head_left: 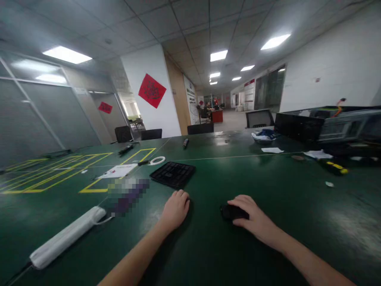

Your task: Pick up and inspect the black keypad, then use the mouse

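Note:
My right hand (253, 216) is closed around a black computer mouse (235, 212), its thumb along the near side and fingers over the far side. The mouse lies on the dark green tabletop (208, 246). To the left, my left hand (176, 209) rests on the table with its fingers curled under. Its palm side is hidden, so whatever it may hold cannot be made out. Just beyond that hand lies a flat black plastic tray (173, 174) with a ribbed, sectioned surface.
A white power strip or wrapped umbrella-like bar (68, 238) lies at left beside a pixelated patch. Farther off are a white tape ring (157, 160), a paper sheet (119, 171), a marker-like cylinder (185, 143), a bowl (263, 138), a black-and-yellow tool (335, 167) and an open computer case (336, 127).

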`<state>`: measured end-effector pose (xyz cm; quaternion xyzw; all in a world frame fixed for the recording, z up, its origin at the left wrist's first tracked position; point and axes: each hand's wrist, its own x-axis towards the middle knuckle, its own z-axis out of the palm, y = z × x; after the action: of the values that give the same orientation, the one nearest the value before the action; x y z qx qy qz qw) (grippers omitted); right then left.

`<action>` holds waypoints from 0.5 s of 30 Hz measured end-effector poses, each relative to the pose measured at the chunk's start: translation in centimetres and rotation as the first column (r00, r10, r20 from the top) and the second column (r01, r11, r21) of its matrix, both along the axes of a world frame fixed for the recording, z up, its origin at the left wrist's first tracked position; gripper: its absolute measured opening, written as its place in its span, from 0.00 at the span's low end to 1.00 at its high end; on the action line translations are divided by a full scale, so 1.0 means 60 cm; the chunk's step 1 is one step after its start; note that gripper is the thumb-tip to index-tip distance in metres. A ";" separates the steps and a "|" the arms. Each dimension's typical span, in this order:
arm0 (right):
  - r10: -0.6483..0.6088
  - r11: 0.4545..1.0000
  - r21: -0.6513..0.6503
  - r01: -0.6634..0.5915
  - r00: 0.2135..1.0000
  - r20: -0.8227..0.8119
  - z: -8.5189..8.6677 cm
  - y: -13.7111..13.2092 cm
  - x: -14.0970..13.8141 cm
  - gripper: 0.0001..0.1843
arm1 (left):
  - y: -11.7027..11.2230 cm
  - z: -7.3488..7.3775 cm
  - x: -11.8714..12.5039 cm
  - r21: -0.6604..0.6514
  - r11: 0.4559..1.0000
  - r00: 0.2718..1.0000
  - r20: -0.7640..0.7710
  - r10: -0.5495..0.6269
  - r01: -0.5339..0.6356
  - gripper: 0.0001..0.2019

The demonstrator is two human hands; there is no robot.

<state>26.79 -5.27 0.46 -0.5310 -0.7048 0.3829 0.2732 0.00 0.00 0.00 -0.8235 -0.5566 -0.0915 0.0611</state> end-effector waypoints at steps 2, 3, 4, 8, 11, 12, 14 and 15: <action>-0.020 0.999 0.026 0.020 1.000 -0.015 0.002 -0.003 0.004 0.26 | -0.001 0.006 0.001 -0.013 1.000 1.000 0.010 -0.013 0.014 0.11; -0.042 0.998 0.047 0.043 0.999 -0.015 0.004 -0.003 0.007 0.26 | -0.001 0.008 0.001 -0.015 1.000 1.000 0.015 -0.020 0.021 0.11; -0.072 0.995 0.074 0.073 0.997 -0.011 0.007 -0.003 0.013 0.26 | -0.001 0.010 0.001 -0.015 1.000 0.999 0.020 -0.027 0.028 0.11; -0.274 0.936 0.244 0.253 0.960 0.054 0.028 0.014 0.075 0.25 | 0.002 0.007 -0.002 0.012 0.998 0.997 0.045 -0.059 0.059 0.11; -0.396 0.848 0.461 0.263 0.891 0.220 0.027 0.027 0.174 0.24 | 0.006 0.003 -0.003 0.031 0.997 0.996 0.048 -0.070 0.068 0.11; -0.446 0.810 0.526 0.260 0.856 0.263 0.020 0.028 0.213 0.25 | 0.008 0.002 -0.003 0.034 0.997 0.996 0.046 -0.070 0.069 0.11; -0.564 0.753 0.578 0.316 0.762 0.319 -0.001 0.023 0.290 0.27 | 0.011 0.001 -0.002 0.037 0.997 0.997 0.040 -0.070 0.069 0.11; -0.628 0.728 0.586 0.356 0.690 0.360 -0.014 0.017 0.324 0.27 | 0.012 0.001 -0.002 0.039 0.997 0.997 0.038 -0.070 0.068 0.11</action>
<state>46.20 -4.23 -0.37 -0.7067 -0.6470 -0.0559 0.2808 -0.12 0.70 0.07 -0.8389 -0.5272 -0.1203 0.0626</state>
